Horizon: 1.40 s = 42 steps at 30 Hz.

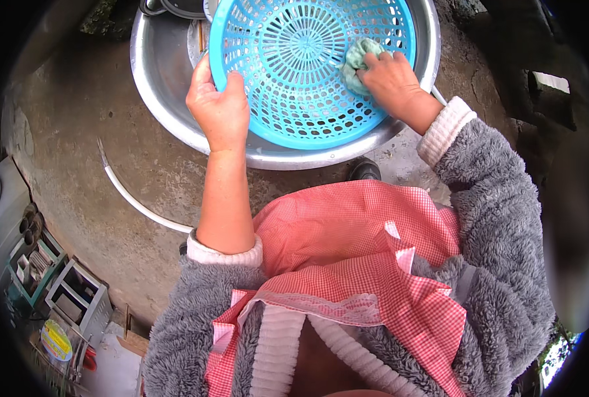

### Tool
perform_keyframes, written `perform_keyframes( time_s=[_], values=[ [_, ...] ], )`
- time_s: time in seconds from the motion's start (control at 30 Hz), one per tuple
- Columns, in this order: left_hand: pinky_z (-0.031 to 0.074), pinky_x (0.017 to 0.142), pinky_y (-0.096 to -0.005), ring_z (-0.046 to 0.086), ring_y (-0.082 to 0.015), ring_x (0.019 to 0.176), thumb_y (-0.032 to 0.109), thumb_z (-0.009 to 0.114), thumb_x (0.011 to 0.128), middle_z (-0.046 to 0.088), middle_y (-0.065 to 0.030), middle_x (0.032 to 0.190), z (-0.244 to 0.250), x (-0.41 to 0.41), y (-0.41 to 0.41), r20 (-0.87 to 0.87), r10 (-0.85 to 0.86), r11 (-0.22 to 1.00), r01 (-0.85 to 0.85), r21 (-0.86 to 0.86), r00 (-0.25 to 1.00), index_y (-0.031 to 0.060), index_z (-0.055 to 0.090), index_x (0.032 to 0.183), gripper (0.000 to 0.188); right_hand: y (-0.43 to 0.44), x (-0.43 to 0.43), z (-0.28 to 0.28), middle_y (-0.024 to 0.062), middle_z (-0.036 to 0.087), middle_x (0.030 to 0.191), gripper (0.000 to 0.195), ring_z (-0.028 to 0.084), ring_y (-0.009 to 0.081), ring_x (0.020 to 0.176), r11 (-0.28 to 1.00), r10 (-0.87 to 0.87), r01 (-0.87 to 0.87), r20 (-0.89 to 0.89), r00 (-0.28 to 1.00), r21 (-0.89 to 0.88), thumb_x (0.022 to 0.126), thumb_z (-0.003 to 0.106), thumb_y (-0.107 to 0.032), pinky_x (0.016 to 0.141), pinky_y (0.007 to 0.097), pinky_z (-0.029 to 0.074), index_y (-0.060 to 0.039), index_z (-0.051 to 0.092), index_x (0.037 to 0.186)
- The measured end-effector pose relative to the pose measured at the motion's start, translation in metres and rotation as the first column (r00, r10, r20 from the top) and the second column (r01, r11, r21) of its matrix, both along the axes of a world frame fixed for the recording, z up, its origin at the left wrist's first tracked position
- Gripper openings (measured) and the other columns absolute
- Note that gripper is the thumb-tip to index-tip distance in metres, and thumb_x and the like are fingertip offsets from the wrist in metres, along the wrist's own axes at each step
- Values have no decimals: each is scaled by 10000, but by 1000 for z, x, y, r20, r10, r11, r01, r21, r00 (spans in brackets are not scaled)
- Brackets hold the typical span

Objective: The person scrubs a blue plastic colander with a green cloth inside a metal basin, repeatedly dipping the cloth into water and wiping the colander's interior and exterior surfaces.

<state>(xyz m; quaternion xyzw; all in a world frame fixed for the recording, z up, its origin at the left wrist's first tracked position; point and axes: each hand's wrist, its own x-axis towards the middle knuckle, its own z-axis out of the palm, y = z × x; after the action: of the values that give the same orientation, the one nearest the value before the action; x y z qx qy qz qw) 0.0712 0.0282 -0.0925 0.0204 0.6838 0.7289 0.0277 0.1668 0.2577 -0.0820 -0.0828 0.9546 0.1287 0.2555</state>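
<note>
A round blue plastic colander point(306, 142) is tilted over a large metal basin point(297, 161), its inside facing me. My left hand point(220, 106) grips the colander's rim at the left, thumb on the inner side; the other fingers are partly hidden behind the rim. My right hand point(391, 82) holds a crumpled green cloth point(358, 67) against the colander's inner wall at the right. Water droplets and wet patches show in the colander. Part of the basin's inside is hidden beneath the colander.
Pots or lids point(183, 6) lie in the basin's upper left. A white hose point(140, 209) curves over the concrete floor point(91, 173). Crates point(78, 300) stand at lower left, a block point(550, 97) at right. A dark shoe point(364, 168) is below the basin.
</note>
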Motion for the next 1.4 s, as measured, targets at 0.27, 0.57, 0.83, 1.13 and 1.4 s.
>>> perform_keyframes(
  time_s=[0.27, 0.57, 0.83, 1.13, 1.4],
  values=[
    [487, 746, -237, 606, -97, 798, -73, 529, 744, 655, -51, 902, 27, -20, 22, -192, -66, 996, 52, -79, 979, -58, 615, 1050, 318, -68, 4, 5, 195, 534, 1120, 440, 555, 370, 1023, 501, -153, 299, 257, 954, -812, 688, 589, -7, 872, 437, 448, -22, 555, 1127],
    [492, 637, -259, 609, -94, 646, -31, 540, 704, 671, -63, 774, 41, -63, 0, -77, -305, 859, 239, -453, 949, -6, 641, 1039, 351, -20, 24, 11, 15, 594, 1081, 380, 596, 242, 1011, 986, -35, 35, 3, 999, -166, 723, 661, -106, 858, 424, 454, -191, 617, 1091],
    [492, 699, -306, 657, -172, 773, 104, 632, 665, 701, -95, 842, 105, -87, 30, 9, -466, 543, 295, -787, 885, 54, 697, 972, 318, -43, 25, 10, 50, 569, 1072, 447, 525, 235, 1051, 951, 132, -140, -47, 990, -275, 708, 661, -109, 848, 420, 428, -136, 566, 1144],
    [496, 702, -297, 640, -165, 788, 93, 651, 683, 686, -108, 838, 110, -101, 50, 30, -526, 540, 361, -760, 850, 4, 665, 1020, 349, -65, 18, -38, 65, 578, 913, 317, 572, 230, 889, 883, 198, -351, -430, 881, -311, 779, 552, -122, 730, 378, 460, -86, 544, 1094],
    [429, 932, -354, 475, -251, 1172, 185, 717, 786, 451, -169, 1311, 37, -63, -9, -122, -186, 973, 166, -160, 975, 13, 314, 1388, 744, -78, -11, 2, 116, 586, 912, 503, 595, 324, 870, 673, -195, -110, -319, 927, -731, 619, 744, -170, 721, 424, 508, -65, 518, 1056]
  ],
)
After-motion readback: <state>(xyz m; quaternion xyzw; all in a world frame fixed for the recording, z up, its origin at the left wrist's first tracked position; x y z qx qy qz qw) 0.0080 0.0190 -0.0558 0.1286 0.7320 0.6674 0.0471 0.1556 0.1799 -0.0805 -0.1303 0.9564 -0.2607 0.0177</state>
